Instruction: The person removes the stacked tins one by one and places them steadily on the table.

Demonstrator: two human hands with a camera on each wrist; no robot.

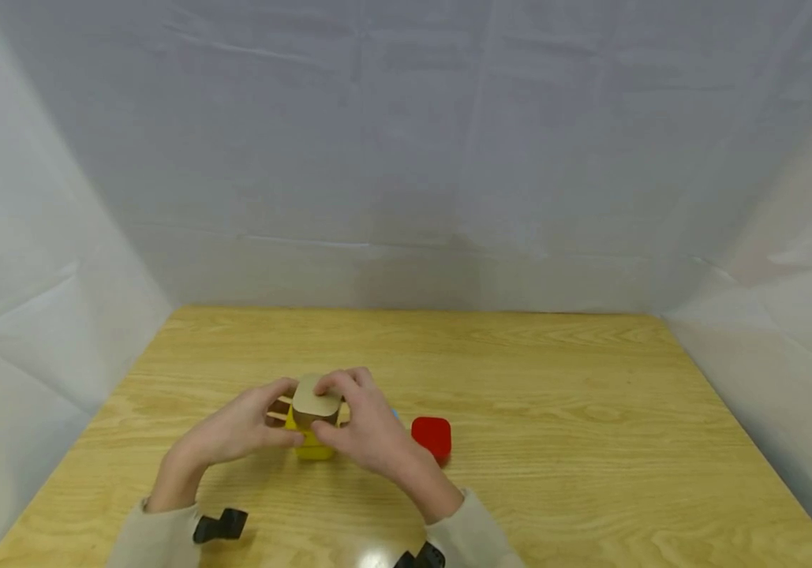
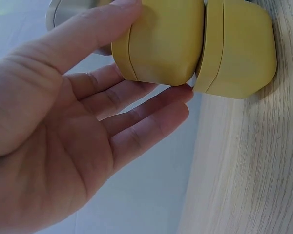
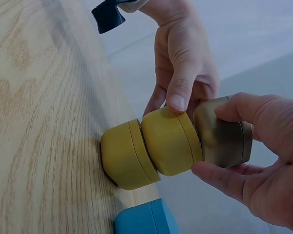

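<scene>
A stack of three rounded blocks stands on the wooden table point(image 1: 555, 410): a yellow block point(image 1: 313, 451) at the bottom, a second yellow block point(image 3: 171, 141) on it, and a tan block point(image 1: 316, 401) on top. My left hand point(image 1: 274, 406) holds the upper yellow block point(image 2: 161, 41), thumb on one side and fingers along the other. My right hand point(image 1: 343, 402) pinches the tan block point(image 3: 222, 134) between thumb and index finger. In the wrist views the upper yellow block sits slightly askew on the lower yellow block point(image 3: 124, 161).
A red block point(image 1: 432, 436) lies on the table just right of my right hand. A blue block point(image 3: 146, 219) sits close beside the stack, mostly hidden behind my right hand in the head view. White sheets wall the table on three sides.
</scene>
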